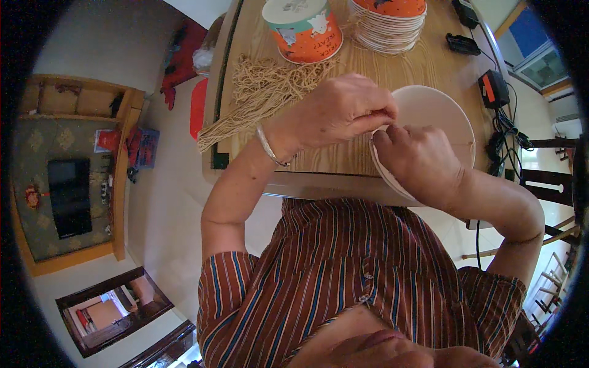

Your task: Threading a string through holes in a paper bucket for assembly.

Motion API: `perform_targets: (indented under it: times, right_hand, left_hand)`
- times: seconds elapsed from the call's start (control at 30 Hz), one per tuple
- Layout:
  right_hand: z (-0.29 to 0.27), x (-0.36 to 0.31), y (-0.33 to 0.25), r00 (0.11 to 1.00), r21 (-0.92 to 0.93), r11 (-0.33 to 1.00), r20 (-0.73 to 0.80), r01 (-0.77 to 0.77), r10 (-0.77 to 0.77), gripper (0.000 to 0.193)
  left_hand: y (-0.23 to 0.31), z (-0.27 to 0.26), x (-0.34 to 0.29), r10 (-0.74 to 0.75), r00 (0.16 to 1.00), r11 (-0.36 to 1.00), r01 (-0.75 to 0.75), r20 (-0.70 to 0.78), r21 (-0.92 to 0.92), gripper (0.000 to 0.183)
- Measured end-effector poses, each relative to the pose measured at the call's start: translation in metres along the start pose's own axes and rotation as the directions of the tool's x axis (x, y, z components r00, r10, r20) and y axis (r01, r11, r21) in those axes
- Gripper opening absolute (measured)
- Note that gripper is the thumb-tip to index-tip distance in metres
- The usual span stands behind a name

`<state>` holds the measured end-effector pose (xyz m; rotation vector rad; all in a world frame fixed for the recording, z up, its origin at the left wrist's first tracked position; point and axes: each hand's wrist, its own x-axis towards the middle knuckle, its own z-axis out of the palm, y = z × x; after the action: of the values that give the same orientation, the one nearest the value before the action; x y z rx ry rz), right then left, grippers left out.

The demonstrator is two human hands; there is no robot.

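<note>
A round paper bucket (437, 101) with a pale inside is tilted at the table's front edge, its mouth toward me. My left hand (350, 109), a silver bangle on its wrist, is closed in a pinch at the bucket's left rim. My right hand (423, 161) lies across the bucket's mouth, its fingers curled over that same rim. The fingertips of both hands meet there. Whatever small thing the left fingers pinch is hidden. A bundle of tan twisted cords (270, 92) lies on the table beyond my left wrist.
An orange and teal printed bucket (307, 37) stands at the back of the wooden table (343, 161). Right of it is a stack of nested buckets (389, 30). Black adapters (494, 89) and tangled cables (509, 138) line the right edge. Dark chairs (552, 184) stand farther right.
</note>
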<state>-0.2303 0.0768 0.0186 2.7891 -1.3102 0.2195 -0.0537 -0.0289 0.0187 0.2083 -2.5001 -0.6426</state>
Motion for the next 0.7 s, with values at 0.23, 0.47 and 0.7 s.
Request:
perform_targets:
  times: [0.23, 0.47, 0.7]
  right_hand:
    - [0.0, 0.014, 0.036, 0.815, 0.786, 0.215, 0.552, -0.579, 0.176, 0.022]
    - [0.005, 0.011, 0.046, 0.721, 0.654, -0.395, 0.692, -0.645, -0.031, 0.023]
    - [0.002, 0.008, 0.046, 0.704, 0.587, -0.5, 0.707, -0.637, -0.068, 0.027]
  left_hand:
    - [0.016, 0.008, -0.013, -0.189, 0.975, 0.98, 0.178, -0.118, -0.094, 0.016]
    - [0.031, 0.023, -0.037, -0.054, 0.987, 0.995, 0.066, -0.152, 0.072, 0.025]
    - [0.034, 0.033, -0.042, 0.005, 0.98, 0.985, 0.029, -0.198, 0.169, 0.033]
